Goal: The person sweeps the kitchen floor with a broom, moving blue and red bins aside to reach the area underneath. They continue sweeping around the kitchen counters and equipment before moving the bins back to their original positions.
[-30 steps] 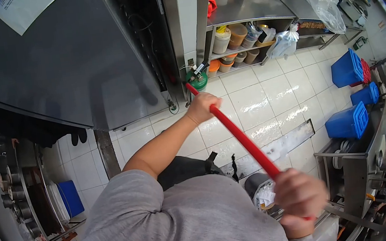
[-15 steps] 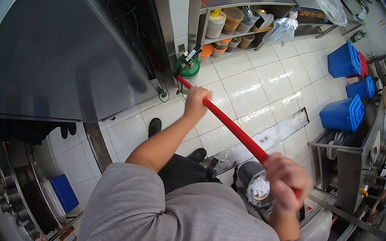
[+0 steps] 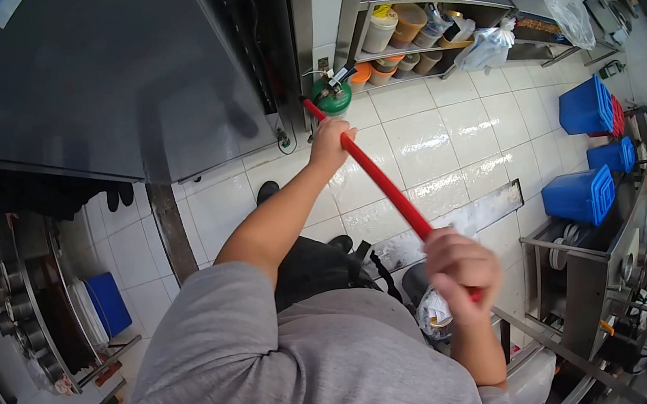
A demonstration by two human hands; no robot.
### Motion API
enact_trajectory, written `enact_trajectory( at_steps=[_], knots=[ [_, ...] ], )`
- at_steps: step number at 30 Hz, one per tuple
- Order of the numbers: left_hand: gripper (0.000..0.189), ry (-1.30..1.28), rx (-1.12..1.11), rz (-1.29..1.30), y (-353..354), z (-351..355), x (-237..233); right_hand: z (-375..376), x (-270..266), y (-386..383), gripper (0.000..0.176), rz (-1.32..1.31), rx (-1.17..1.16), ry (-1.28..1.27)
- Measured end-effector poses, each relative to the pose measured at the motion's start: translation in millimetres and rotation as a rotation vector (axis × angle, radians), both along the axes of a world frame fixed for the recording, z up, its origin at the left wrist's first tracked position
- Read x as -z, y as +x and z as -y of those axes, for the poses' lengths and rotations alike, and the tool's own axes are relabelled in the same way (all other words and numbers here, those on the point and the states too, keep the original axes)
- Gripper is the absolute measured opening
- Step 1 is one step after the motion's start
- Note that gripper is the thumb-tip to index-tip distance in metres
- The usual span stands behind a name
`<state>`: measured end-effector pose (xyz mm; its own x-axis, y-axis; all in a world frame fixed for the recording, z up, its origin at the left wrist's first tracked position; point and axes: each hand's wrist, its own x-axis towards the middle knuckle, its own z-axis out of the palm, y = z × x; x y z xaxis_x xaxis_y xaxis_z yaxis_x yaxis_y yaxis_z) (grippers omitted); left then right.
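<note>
Both hands are wrapped round a long red pole (image 3: 387, 185) that slants across the middle of the view. My left hand (image 3: 332, 145) grips its upper stretch with the arm reaching forward. Lower down, my right hand (image 3: 463, 272) is closed near the other end, slightly blurred; a bit of red shows below the fist. The far end of the pole overlaps the left edge of a green gas cylinder (image 3: 334, 98); any head on it is not visible. Beneath the pole lies a wet white tiled floor (image 3: 422, 144).
A large dark steel cabinet (image 3: 96, 85) fills the upper left. Shelves at the back hold several tubs (image 3: 408, 23). Blue bins (image 3: 580, 197) stand at right, near a steel rack (image 3: 573, 296). A bin with a plastic liner (image 3: 434, 310) is by my right forearm. A metal floor strip (image 3: 457, 221) crosses the tiles.
My right hand has moved up and slightly left, bringing the pole forward along the cylinder's side. My left hand has risen a little. The whole view has shifted slightly.
</note>
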<state>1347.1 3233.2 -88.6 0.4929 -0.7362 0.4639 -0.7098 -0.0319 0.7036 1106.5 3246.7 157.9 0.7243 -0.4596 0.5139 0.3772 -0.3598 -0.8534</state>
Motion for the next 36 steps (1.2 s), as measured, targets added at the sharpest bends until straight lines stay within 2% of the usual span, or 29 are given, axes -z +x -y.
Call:
enact_trajectory(
  at_steps=[2, 4, 5, 7, 8, 9, 13, 14, 16, 18, 19, 22, 24, 25, 26, 27, 28, 29, 30, 31, 32, 33, 34, 35, 36],
  knots=[
    [0.02, 0.024, 0.063, -0.039, -8, -7, 6, -4, -15, -12, 0.019, -0.004, 0.002, 0.028],
    [0.03, -0.051, 0.201, -0.075, -40, -16, -28, -7, -63, -25, 0.02, -0.029, 0.002, 0.078],
    [0.028, -0.063, 0.23, -0.075, -61, -26, -43, 6, -82, -45, 0.02, -0.068, -0.195, 0.01],
    [0.022, -0.053, 0.348, -0.178, -107, -43, -51, -5, -111, -68, 0.024, 0.055, -0.16, 0.02],
    [0.021, -0.055, 0.388, -0.22, -125, -50, -64, 6, -130, -72, 0.029, 0.002, -0.454, -0.065],
    [0.02, -0.102, 0.433, -0.243, -143, -57, -72, -4, -155, -78, 0.027, -0.14, -0.42, -0.068],
    [0.018, 0.022, 0.729, -0.383, -202, -71, -93, -33, -186, -111, 0.025, -0.134, -0.239, -0.044],
    [0.016, 0.11, 0.83, -0.353, -214, -68, -89, -39, -188, -117, 0.024, -0.118, -0.161, -0.055],
    [0.014, 0.18, 0.902, -0.336, -231, -63, -105, -51, -194, -136, 0.023, -0.057, 0.0, -0.06],
    [0.013, 0.232, 0.949, -0.294, -237, -65, -121, -61, -195, -160, 0.025, 0.124, 0.101, -0.056],
    [0.013, 0.278, 0.976, -0.261, -238, -70, -127, -61, -191, -169, 0.025, 0.122, 0.118, -0.039],
    [0.011, 0.511, 0.947, -0.154, -210, -87, -134, -57, -163, -201, 0.022, 0.153, 0.202, 0.119],
    [0.013, 0.649, 0.836, -0.153, -187, -105, -102, -48, -100, -246, 0.021, 0.294, 0.321, 0.275],
    [0.015, 0.737, 0.762, -0.178, -171, -116, -79, -48, -77, -193, 0.017, 0.366, 0.381, 0.459],
    [0.018, 0.781, 0.675, -0.138, -157, -125, -64, -32, -52, -175, 0.019, 0.273, 0.201, 0.465],
    [0.021, 0.77, 0.644, -0.045, -140, -140, -17, -42, -33, -156, 0.021, 0.234, 0.324, 0.587],
    [0.024, 0.8, 0.625, -0.009, -133, -150, -2, -51, -10, -154, 0.026, 0.2, 0.281, 0.659],
    [0.025, 0.792, 0.683, 0.014, -135, -156, 11, -60, -5, -147, 0.029, 0.158, 0.271, 0.617],
    [0.026, 0.786, 0.733, 0.033, -138, -160, 18, -63, -16, -155, 0.028, 0.124, 0.233, 0.581],
    [0.027, 0.84, 0.786, 0.009, -157, -151, 6, -64, -31, -168, 0.029, 0.138, 0.282, 0.546],
    [0.025, 0.62, 0.835, -0.066, -182, -142, 0, -64, -49, -185, 0.03, 0.148, 0.328, 0.524],
    [0.018, 0.647, 0.97, -0.145, -210, -123, -18, -63, -72, -202, 0.026, 0.144, 0.372, 0.448],
    [0.013, 0.58, 1.079, -0.2, -243, -112, -13, -71, -94, -224, 0.02, 0.077, 0.483, 0.353],
    [0.011, 0.501, 1.125, -0.173, -271, -99, -37, -76, -111, -243, 0.033, 0.035, 0.532, 0.222],
    [0.01, 0.425, 1.165, -0.23, -299, -87, -57, -85, -131, -247, 0.035, 0.09, 0.623, 0.175]
  ],
)
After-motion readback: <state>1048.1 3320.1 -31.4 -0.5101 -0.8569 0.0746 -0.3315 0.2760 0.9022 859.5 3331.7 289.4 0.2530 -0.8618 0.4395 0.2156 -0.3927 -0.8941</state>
